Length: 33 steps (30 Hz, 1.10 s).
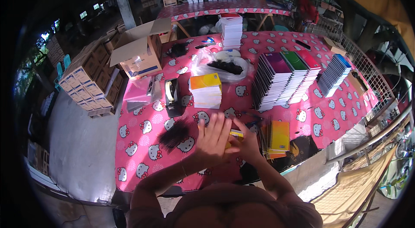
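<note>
A small yellow notebook (235, 133) lies between my hands at the near middle of the table, mostly covered by them. My left hand (212, 138) rests over it with fingers stretched out flat. My right hand (247, 144) is closed round its right side. Just right of that hand is a pile of yellow spiral notebooks (280, 136) with black coils. A bundle of loose black binding coils (173, 134) lies left of my left hand. Beyond my hands stands a stack of yellow-covered notebooks (205, 82) showing white page edges.
A black tape dispenser (173, 102) and pink sheets (137, 90) are at the left. Tall stacks of purple, green and red notebooks (276, 64) and a blue-topped stack (335, 77) stand right. A plastic bag with black coils (225, 67) lies mid-table. Cartons (88, 77) are piled beyond the left edge.
</note>
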Each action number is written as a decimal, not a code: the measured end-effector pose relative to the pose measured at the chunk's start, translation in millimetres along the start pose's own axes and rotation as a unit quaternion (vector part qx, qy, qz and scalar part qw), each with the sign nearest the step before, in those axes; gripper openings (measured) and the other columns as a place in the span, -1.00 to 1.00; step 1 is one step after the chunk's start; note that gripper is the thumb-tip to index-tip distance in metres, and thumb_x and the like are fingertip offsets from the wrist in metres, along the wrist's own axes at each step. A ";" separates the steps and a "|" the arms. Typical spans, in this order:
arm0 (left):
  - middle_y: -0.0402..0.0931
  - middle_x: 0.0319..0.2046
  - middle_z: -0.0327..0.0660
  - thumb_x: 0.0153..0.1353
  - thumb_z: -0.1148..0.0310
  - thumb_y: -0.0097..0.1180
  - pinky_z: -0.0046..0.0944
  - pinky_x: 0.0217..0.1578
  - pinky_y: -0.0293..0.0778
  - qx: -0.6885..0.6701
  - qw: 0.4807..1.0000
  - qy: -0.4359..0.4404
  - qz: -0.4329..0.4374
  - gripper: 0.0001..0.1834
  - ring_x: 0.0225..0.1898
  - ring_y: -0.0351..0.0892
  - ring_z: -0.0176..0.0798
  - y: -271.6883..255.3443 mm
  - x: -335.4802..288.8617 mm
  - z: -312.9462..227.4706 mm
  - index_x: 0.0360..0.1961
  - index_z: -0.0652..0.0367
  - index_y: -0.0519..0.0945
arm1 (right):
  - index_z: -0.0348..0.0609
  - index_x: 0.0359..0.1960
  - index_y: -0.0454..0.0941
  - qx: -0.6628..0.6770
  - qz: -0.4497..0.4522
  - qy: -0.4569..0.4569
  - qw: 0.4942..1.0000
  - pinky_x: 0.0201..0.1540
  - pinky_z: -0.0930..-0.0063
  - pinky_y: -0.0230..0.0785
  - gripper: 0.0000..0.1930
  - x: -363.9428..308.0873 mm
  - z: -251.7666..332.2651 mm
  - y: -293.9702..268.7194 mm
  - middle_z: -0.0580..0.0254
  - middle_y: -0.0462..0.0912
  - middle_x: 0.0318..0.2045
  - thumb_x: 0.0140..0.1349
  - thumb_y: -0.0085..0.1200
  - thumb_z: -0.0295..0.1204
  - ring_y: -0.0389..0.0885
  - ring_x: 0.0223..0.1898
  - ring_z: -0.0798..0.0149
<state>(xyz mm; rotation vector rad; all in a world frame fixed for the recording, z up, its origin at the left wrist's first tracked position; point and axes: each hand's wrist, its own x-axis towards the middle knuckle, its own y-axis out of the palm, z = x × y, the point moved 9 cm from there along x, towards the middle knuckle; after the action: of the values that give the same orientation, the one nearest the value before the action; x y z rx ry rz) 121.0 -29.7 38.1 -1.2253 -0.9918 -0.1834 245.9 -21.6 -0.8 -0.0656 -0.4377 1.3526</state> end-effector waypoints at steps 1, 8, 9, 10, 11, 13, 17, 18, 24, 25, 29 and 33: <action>0.17 0.40 0.16 0.31 0.00 0.03 0.33 0.36 -0.05 0.006 0.997 -0.047 0.060 -0.21 0.46 0.11 0.17 -7.6 27.6 9.9 0.40 0.31 0.21 | -0.08 0.35 0.35 0.002 -0.017 -0.056 0.998 -0.07 0.36 0.52 -0.33 0.1 4.5 0.3 -0.06 0.67 -0.02 0.15 0.26 -0.43 0.73 -0.08 0.08; 0.18 0.41 0.10 0.33 -0.06 -0.01 0.31 0.37 -0.09 -0.045 0.997 0.000 0.057 -0.24 0.47 0.10 0.10 4.5 12.7 -4.4 0.38 0.28 0.27 | -0.11 0.34 0.34 0.009 -0.044 -0.090 0.995 -0.13 0.25 0.54 -0.34 -1.3 -12.0 7.5 -0.15 0.64 -0.06 0.14 0.20 -0.47 0.70 -0.09 -0.10; 0.19 0.41 0.08 0.38 -0.08 -0.08 0.27 0.39 -0.12 -0.005 0.996 0.006 0.086 -0.28 0.46 0.11 0.09 -0.5 26.2 -0.1 0.36 0.25 0.30 | -0.10 0.35 0.34 0.013 -0.039 -0.099 0.994 -0.13 0.25 0.54 -0.33 -1.2 -3.2 8.7 -0.15 0.65 -0.06 0.14 0.20 -0.47 0.71 -0.09 -0.09; 0.19 0.41 0.07 0.39 -0.10 -0.12 0.27 0.39 -0.13 -0.017 0.996 0.005 0.090 -0.28 0.47 0.10 0.08 2.2 17.7 -5.4 0.36 0.25 0.30 | -0.09 0.35 0.34 0.020 -0.031 -0.109 0.993 -0.12 0.25 0.54 -0.33 -2.7 3.1 9.0 -0.15 0.65 -0.06 0.13 0.20 -0.48 0.71 -0.09 -0.09; 0.19 0.41 0.06 0.41 -0.11 -0.16 0.27 0.39 -0.14 -0.027 0.996 0.008 0.088 -0.27 0.47 0.10 0.07 9.2 4.6 -10.7 0.36 0.25 0.29 | -0.09 0.39 0.26 -0.020 0.005 -0.032 0.999 -0.06 0.26 0.52 -0.27 3.0 -10.8 10.1 -0.15 0.62 0.03 0.13 0.22 -0.48 0.69 -0.01 -0.06; 0.34 0.32 0.01 0.42 0.02 -0.08 0.27 0.37 -0.07 -0.040 0.999 0.010 0.024 -0.40 0.36 0.30 0.00 1.4 -8.8 -26.6 0.29 0.26 0.39 | -0.07 0.42 0.21 0.013 0.038 -0.012 0.999 0.10 0.27 0.44 -0.22 -7.3 -12.1 8.4 -0.03 0.48 0.23 0.11 0.23 -0.49 0.54 0.18 -0.05; 0.62 -0.09 -0.15 0.26 0.27 0.20 0.12 0.30 0.18 -0.076 0.997 0.012 0.028 -0.62 -0.13 0.62 -0.13 -10.8 23.9 0.3 0.05 0.23 0.59 | -0.01 0.50 0.01 -0.011 -0.002 -0.062 0.998 0.07 0.23 0.47 -0.11 -9.2 -0.2 3.6 -0.11 0.52 0.20 0.15 0.24 -0.50 0.63 0.10 -0.05; 0.63 -0.12 -0.16 0.26 0.25 0.21 0.10 0.28 0.22 -0.094 0.995 0.016 0.037 -0.63 -0.14 0.63 -0.13 -10.9 20.3 -0.7 0.03 0.21 0.60 | 0.01 0.51 -0.01 -0.017 -0.011 -0.025 0.999 0.09 0.23 0.47 -0.09 -10.2 -2.7 1.8 -0.10 0.51 0.21 0.15 0.24 -0.50 0.63 0.11 -0.05; 0.65 -0.21 -0.11 0.27 0.06 0.20 -0.02 0.07 0.47 -0.100 0.985 0.002 0.139 -0.57 -0.23 0.67 -0.06 -3.7 27.9 -0.9 -0.02 0.16 0.62 | 0.04 0.52 -0.05 0.003 0.044 -0.027 0.999 0.06 0.25 0.50 -0.09 -14.1 0.5 6.0 -0.09 0.58 0.11 0.18 0.23 -0.50 0.64 0.08 -0.03; 0.65 -0.24 -0.10 0.28 0.04 0.18 -0.02 -0.01 0.50 -0.122 0.967 -0.023 0.223 -0.56 -0.25 0.67 -0.03 8.9 27.8 4.0 -0.04 0.19 0.62 | 0.04 0.52 -0.04 0.005 0.060 -0.025 0.998 0.06 0.24 0.50 -0.09 -14.6 -2.3 9.5 -0.08 0.59 0.10 0.18 0.23 -0.50 0.65 0.08 -0.03; 0.65 -0.32 -0.07 0.33 0.04 0.11 -0.03 -0.27 0.57 -0.237 0.920 -0.066 0.305 -0.57 -0.33 0.66 0.06 15.6 22.7 20.9 -0.05 0.21 0.61 | 0.05 0.51 0.01 0.020 0.079 -0.034 0.996 0.07 0.27 0.47 -0.10 -15.3 -12.6 18.5 -0.02 0.66 0.01 0.15 0.27 -0.44 0.68 0.01 -0.03; 0.62 -0.35 -0.10 0.36 0.09 0.08 -0.04 -0.31 0.57 -0.210 0.952 -0.038 0.218 -0.65 -0.34 0.65 0.06 9.7 13.1 24.5 -0.03 0.11 0.61 | 0.02 0.47 0.10 -0.026 0.037 -0.066 0.997 0.03 0.17 0.52 -0.16 -14.1 -11.3 19.2 -0.10 0.62 0.04 0.16 0.27 -0.43 0.64 0.05 -0.13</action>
<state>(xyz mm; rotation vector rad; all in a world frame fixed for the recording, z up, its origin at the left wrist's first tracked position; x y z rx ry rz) 121.6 -0.4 40.6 -1.8244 -0.7416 0.0040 229.9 -28.4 -20.6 -0.0351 -0.5860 1.4230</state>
